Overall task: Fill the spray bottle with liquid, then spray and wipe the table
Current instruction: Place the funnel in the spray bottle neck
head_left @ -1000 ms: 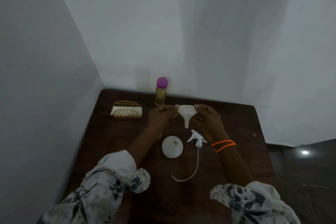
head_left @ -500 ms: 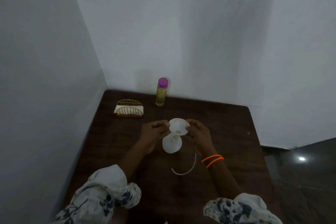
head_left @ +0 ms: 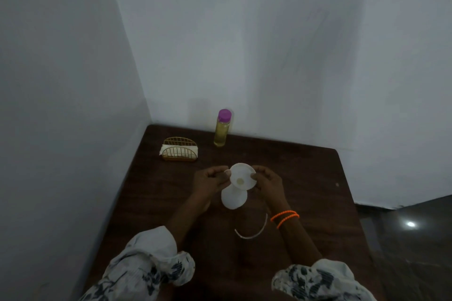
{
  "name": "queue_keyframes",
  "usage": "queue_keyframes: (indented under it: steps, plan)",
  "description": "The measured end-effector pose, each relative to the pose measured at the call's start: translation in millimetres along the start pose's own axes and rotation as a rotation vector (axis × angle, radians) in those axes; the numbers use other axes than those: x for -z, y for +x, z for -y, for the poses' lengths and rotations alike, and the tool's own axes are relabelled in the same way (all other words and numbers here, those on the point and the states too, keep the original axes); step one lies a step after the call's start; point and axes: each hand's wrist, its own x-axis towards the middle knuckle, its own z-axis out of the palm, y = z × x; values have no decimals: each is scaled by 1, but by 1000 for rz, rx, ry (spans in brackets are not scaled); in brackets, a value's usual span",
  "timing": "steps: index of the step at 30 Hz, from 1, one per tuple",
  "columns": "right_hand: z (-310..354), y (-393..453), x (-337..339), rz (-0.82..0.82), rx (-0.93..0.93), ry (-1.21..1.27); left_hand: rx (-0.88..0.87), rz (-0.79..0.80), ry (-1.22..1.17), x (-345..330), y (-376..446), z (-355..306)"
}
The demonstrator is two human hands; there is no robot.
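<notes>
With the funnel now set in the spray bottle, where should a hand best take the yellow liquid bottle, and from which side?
Take the yellow liquid bottle round its straight body below the purple cap, coming from the near side. It stands upright at the table's far edge, seemingly close to the wall, so the near side is free.

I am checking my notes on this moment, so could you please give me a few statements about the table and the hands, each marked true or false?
1. Both hands, left and right, hold the white funnel by its rim. True.
2. The funnel sits over the white spray bottle. True.
3. The bottle of yellow liquid has its purple cap off. False: the cap is on.
4. The napkin holder stands right of the yellow bottle. False: it stands to its left.
5. A thin white tube lies on the table near the right wrist. True.
</notes>
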Motion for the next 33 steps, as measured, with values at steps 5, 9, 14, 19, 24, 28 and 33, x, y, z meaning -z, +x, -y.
queue_keyframes:
  steps: [5, 9, 14, 19, 24, 28, 33]
  plan:
    - [-8, 1, -3, -12, -28, -40, 46, -20, 53, 5, 0, 4]
    - [-12, 3, -2, 2, -67, -36, 81, -40, 38, 7, -1, 3]
    - [-9, 5, 3, 37, -75, -59, 153, -92, 21, 15, 6, 2]
    - [0, 20, 11, 44, -100, -91, 163, -149, 56, 27, 26, -4]
    - [10, 60, -3, 57, -140, -107, 95, -169, 174, 33, 57, -19]
    - [18, 107, -25, 108, -102, -293, 13, -201, 321, 28, 96, -42]
    - [31, 156, -51, 185, 82, -595, -161, -253, 604, 10, 145, -65]
